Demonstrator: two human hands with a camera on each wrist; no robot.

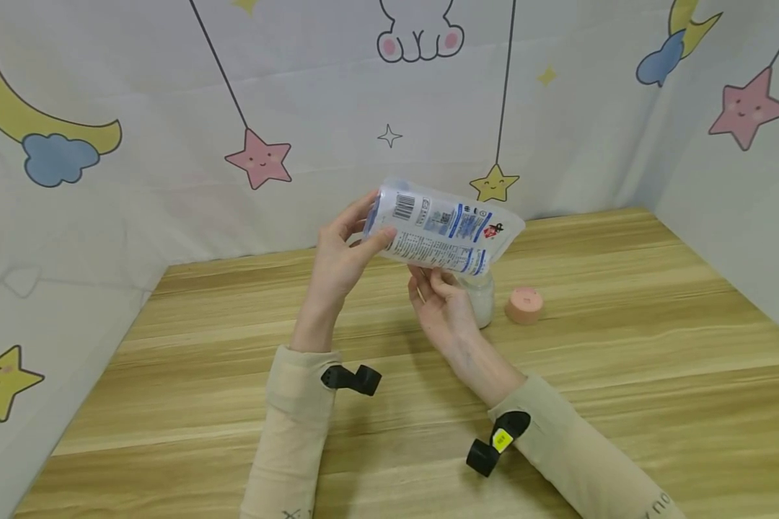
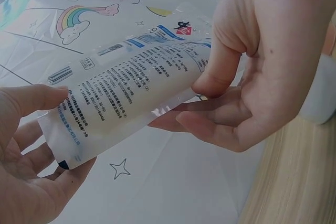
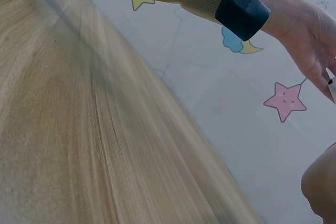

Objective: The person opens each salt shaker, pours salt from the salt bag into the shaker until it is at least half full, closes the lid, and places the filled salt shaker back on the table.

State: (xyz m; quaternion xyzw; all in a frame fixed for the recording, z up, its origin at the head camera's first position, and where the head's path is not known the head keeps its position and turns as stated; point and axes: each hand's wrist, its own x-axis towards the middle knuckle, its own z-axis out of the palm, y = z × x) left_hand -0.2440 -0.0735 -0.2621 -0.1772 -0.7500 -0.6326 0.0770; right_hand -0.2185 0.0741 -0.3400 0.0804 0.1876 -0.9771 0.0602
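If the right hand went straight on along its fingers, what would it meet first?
Probably the printed pouch: the right hand is right at its lower edge, though the views leave actual contact unclear.

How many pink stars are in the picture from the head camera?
2. One pink star is up and left of the packet that the left hand grips; the other pink star is near the right edge. Something might hide behind the packet.

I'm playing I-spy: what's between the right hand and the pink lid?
The jar stands between the right hand and the pink lid, in the head view.
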